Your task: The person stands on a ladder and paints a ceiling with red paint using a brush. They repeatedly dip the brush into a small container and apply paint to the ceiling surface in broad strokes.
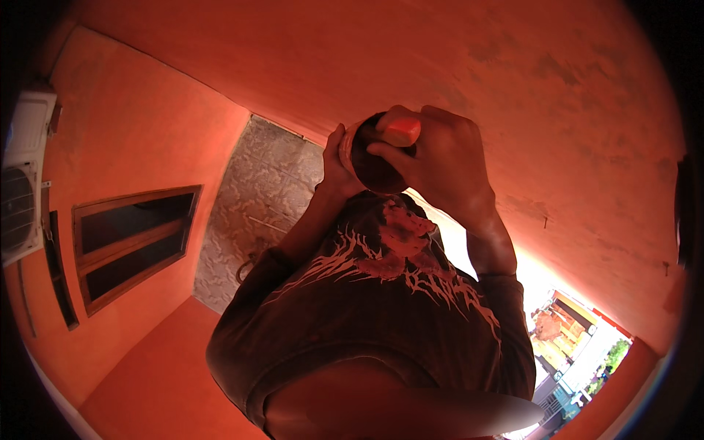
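Observation:
Held up above my dark printed shirt is a round container (370, 169) with a dark interior and a pale reddish side. My left hand (334, 165) is closed round its left side. Over its mouth, my right hand (447, 161) is closed on an object with a bright orange end (402, 132); my curled fingers and thumb hide much of this object, so its exact kind is unclear.
An orange wall (557, 147) with small nails spans the upper right. At left are white air-conditioner units (20, 209) and a wood-framed window (132, 246). A marbled tiled surface (242, 183) lies behind my left arm. A bright opening (568, 352) shows at lower right.

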Demonstrator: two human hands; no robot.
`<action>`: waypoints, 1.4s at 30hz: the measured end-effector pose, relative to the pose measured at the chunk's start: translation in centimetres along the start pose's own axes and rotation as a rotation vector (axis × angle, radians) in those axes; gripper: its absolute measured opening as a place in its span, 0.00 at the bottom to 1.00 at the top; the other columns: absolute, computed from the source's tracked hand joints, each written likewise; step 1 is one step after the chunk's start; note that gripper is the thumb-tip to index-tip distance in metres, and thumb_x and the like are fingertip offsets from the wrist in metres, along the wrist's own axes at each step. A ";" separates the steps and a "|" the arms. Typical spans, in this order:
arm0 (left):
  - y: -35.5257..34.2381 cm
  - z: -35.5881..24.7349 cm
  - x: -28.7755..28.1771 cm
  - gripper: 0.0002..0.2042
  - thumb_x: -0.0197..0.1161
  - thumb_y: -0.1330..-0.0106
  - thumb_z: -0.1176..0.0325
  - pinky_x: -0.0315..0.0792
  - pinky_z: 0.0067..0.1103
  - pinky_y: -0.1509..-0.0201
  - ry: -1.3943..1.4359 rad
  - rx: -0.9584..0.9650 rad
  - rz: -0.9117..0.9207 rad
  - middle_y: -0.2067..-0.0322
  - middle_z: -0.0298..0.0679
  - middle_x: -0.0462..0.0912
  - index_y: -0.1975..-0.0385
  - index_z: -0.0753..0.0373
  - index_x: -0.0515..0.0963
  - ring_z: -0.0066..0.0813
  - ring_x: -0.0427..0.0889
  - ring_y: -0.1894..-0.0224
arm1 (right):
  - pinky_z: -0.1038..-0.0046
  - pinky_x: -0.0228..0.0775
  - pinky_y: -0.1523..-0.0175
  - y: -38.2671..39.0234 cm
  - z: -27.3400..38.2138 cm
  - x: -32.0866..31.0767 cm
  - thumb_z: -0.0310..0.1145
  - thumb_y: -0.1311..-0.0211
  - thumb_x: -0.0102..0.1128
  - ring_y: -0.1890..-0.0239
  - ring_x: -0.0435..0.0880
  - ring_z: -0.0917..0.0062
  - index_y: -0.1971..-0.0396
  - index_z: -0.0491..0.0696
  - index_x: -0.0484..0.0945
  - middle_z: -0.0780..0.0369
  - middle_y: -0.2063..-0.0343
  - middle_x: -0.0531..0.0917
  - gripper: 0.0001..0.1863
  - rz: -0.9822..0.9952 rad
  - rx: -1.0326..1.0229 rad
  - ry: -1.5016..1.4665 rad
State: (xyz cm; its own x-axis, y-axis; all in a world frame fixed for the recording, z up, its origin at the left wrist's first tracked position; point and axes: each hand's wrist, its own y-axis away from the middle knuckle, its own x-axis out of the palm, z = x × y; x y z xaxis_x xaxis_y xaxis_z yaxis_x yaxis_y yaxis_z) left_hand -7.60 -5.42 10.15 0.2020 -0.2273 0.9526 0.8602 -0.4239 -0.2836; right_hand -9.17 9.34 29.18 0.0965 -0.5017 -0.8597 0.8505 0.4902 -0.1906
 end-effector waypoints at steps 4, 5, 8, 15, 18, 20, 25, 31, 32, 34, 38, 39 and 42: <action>0.2 -0.2 -0.4 0.36 0.39 0.28 0.38 0.63 0.44 0.28 0.000 -0.016 -0.060 0.35 0.50 0.69 0.32 0.62 0.64 0.47 0.69 0.32 | 0.63 0.73 0.69 0.2 -0.4 0.6 0.44 0.51 0.77 0.78 0.82 0.62 0.68 0.49 0.85 0.58 0.79 0.81 0.16 -0.090 -0.029 0.042; 0.4 -0.2 -0.5 0.36 0.39 0.28 0.38 0.63 0.44 0.28 -0.011 -0.021 -0.085 0.35 0.49 0.69 0.32 0.62 0.64 0.46 0.69 0.32 | 0.63 0.73 0.69 0.2 -0.4 0.5 0.45 0.51 0.77 0.77 0.83 0.62 0.68 0.49 0.86 0.57 0.79 0.81 0.16 -0.076 -0.019 0.053; 0.4 -0.4 -0.6 0.36 0.40 0.28 0.38 0.63 0.44 0.28 -0.055 -0.014 -0.133 0.35 0.48 0.70 0.32 0.61 0.64 0.45 0.69 0.32 | 0.65 0.75 0.68 0.1 -0.5 0.2 0.44 0.51 0.77 0.76 0.84 0.63 0.68 0.48 0.86 0.56 0.77 0.83 0.16 -0.041 0.020 0.052; -0.5 0.4 1.1 0.33 0.37 0.27 0.40 0.69 0.45 0.33 -0.242 0.027 -0.384 0.37 0.49 0.70 0.33 0.58 0.66 0.47 0.71 0.35 | 0.72 0.75 0.67 0.8 -2.0 -1.6 0.27 0.53 0.78 0.74 0.83 0.72 0.62 0.50 0.88 0.64 0.70 0.88 0.15 -0.116 -0.067 -0.222; -0.3 0.2 0.8 0.37 0.39 0.28 0.36 0.62 0.44 0.27 -0.165 -0.021 -0.209 0.33 0.46 0.68 0.30 0.59 0.62 0.44 0.66 0.30 | 0.75 0.73 0.67 0.5 -1.8 -2.3 0.26 0.55 0.77 0.73 0.81 0.74 0.60 0.51 0.89 0.67 0.70 0.88 0.18 -0.150 -0.279 -0.197; -0.6 0.4 0.9 0.37 0.39 0.29 0.35 0.66 0.43 0.30 -0.111 -0.014 -0.137 0.34 0.46 0.69 0.30 0.58 0.62 0.43 0.68 0.32 | 0.75 0.72 0.67 0.3 -1.9 -2.4 0.26 0.57 0.77 0.74 0.80 0.75 0.59 0.51 0.89 0.68 0.71 0.88 0.19 -0.172 -0.387 -0.157; -0.9 0.9 2.4 0.36 0.41 0.30 0.34 0.78 0.39 0.48 -0.727 0.121 -0.151 0.40 0.43 0.74 0.34 0.57 0.66 0.41 0.76 0.40 | 0.73 0.72 0.70 0.2 -2.8 -2.2 0.27 0.60 0.76 0.74 0.80 0.73 0.60 0.49 0.89 0.67 0.73 0.86 0.21 -0.288 -0.534 -0.028; -2.2 0.9 2.3 0.27 0.45 0.31 0.38 0.78 0.31 0.68 -0.282 -0.002 -0.339 0.54 0.36 0.81 0.46 0.52 0.75 0.35 0.83 0.56 | 0.72 0.74 0.72 0.5 -3.4 -2.6 0.25 0.61 0.77 0.73 0.83 0.71 0.69 0.44 0.85 0.62 0.72 0.86 0.15 -0.382 -0.571 0.036; -2.4 1.1 2.7 0.27 0.45 0.30 0.38 0.78 0.32 0.69 -0.270 -0.001 -0.358 0.54 0.36 0.82 0.46 0.51 0.75 0.36 0.83 0.57 | 0.72 0.73 0.72 0.6 -3.3 -2.4 0.27 0.60 0.76 0.73 0.83 0.72 0.68 0.46 0.86 0.62 0.72 0.86 0.14 -0.424 -0.568 0.029; -2.6 1.3 2.7 0.27 0.45 0.30 0.38 0.78 0.32 0.70 -0.255 0.000 -0.371 0.54 0.36 0.82 0.45 0.51 0.75 0.36 0.83 0.58 | 0.72 0.73 0.73 0.6 -3.3 -2.0 0.30 0.58 0.72 0.73 0.82 0.73 0.66 0.49 0.88 0.64 0.71 0.86 0.14 -0.507 -0.562 0.017; -2.9 1.5 2.5 0.27 0.45 0.30 0.38 0.78 0.32 0.70 -0.252 -0.011 -0.362 0.53 0.36 0.82 0.45 0.51 0.75 0.36 0.84 0.58 | 0.73 0.73 0.73 1.2 -3.2 -2.4 0.28 0.59 0.75 0.74 0.83 0.72 0.64 0.47 0.88 0.63 0.72 0.86 0.17 -0.537 -0.554 0.013; -2.9 1.6 2.5 0.27 0.45 0.30 0.38 0.78 0.32 0.70 -0.254 -0.014 -0.361 0.53 0.36 0.82 0.45 0.51 0.75 0.36 0.84 0.58 | 0.73 0.73 0.74 1.2 -3.2 -2.3 0.27 0.60 0.75 0.75 0.83 0.72 0.64 0.47 0.87 0.63 0.72 0.86 0.17 -0.558 -0.559 0.017; -2.9 1.8 2.8 0.27 0.45 0.30 0.38 0.78 0.32 0.70 -0.257 -0.017 -0.386 0.53 0.36 0.82 0.44 0.51 0.75 0.37 0.84 0.59 | 0.74 0.73 0.74 1.5 -3.5 -2.3 0.25 0.62 0.77 0.75 0.83 0.72 0.66 0.45 0.86 0.62 0.73 0.86 0.17 -0.583 -0.556 0.005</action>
State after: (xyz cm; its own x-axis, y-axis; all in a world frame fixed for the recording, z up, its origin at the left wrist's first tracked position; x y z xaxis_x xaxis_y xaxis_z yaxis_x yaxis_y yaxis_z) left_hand -8.70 -3.25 13.88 -0.0206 0.1738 0.9846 0.8879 -0.4495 0.0979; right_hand -9.90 13.75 29.17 -0.2875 -0.7834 -0.5510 0.3815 0.4340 -0.8162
